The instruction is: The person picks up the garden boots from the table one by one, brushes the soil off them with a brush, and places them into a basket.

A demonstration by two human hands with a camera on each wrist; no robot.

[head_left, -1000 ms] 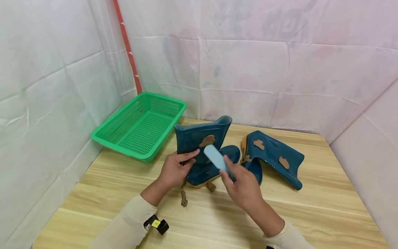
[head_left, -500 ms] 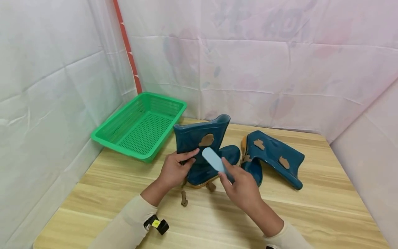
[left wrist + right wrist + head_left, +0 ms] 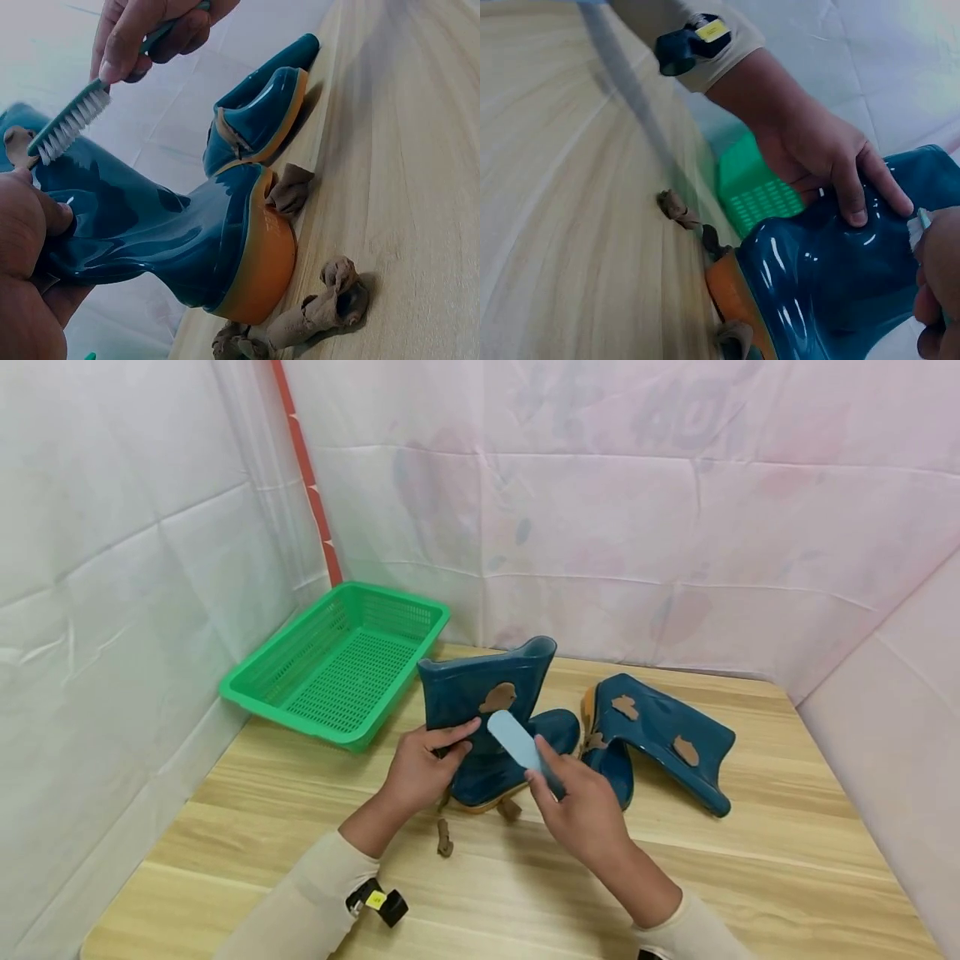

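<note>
Gripping a pale-blue oblong brush (image 3: 513,739) whose white bristles (image 3: 71,131) the head view hides, the right hand (image 3: 588,814), cut off in the right wrist view, holds it over a glossy dark-blue rubber boot (image 3: 489,762) that the left hand (image 3: 426,770) pinches by the shaft (image 3: 452,697), some fingers out of sight behind it.

A green perforated basket (image 3: 352,681) sits at the far left corner of the wood-grained table (image 3: 780,868), creased pale sheeting (image 3: 585,527) rises beyond its far, left and right edges, and a red strip (image 3: 305,468) slants up behind that corner.
</note>
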